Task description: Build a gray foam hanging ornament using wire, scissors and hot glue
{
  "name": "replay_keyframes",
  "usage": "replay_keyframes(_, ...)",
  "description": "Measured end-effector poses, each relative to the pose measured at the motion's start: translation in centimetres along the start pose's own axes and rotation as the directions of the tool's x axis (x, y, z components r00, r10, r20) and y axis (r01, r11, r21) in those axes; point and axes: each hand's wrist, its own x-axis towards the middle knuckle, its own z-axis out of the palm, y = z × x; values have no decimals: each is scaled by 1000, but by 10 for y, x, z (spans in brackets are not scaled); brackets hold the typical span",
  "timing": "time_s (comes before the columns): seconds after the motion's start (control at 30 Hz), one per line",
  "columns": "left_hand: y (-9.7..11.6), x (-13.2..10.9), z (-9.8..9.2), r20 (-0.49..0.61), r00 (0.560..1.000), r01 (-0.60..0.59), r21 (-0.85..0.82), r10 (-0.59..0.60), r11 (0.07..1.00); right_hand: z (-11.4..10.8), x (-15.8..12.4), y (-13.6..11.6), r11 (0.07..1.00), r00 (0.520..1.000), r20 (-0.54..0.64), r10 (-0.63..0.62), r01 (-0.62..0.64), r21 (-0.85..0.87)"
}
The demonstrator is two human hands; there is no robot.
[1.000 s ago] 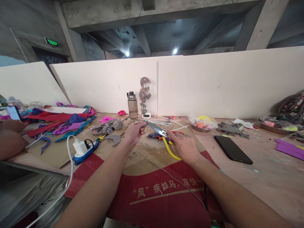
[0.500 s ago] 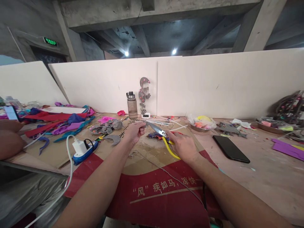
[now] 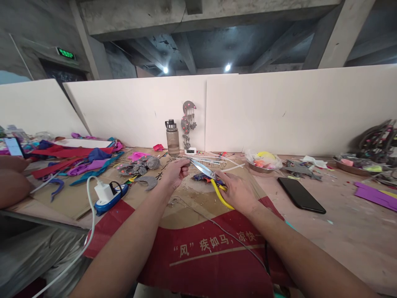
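Observation:
My right hand (image 3: 240, 191) grips a pair of scissors (image 3: 204, 168) by its yellow handles. The blades point up and left, their tips close to the fingers of my left hand (image 3: 176, 174). That hand is closed in a pinch; what lies between its fingertips is too small to make out. Under the scissors is a dark blue tool (image 3: 198, 177), partly covered. Left of my left hand lie a grey crescent piece (image 3: 149, 182), a ball of grey yarn (image 3: 153, 162) and grey pieces with pink dots (image 3: 132, 167). White strips (image 3: 234, 167) lie behind the blades.
A water bottle (image 3: 172, 138), a small digital clock (image 3: 190, 151) and a hanging grey ornament (image 3: 188, 120) stand at the white board. A phone (image 3: 300, 194) and a bowl (image 3: 263, 167) are on the right. At left are a blue power strip (image 3: 111, 199), coloured cloth and another person's arm (image 3: 12, 186).
The scissors have turned slightly in my right hand, and their blades catch more light. My left hand has stayed almost where it was.

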Motion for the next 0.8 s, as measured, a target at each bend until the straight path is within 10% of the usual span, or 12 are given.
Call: replay_keyframes(0.8,-12,2,-2,57,995,-87,63,84,994,1,-1,0,986,997,63,37,-26,-163)
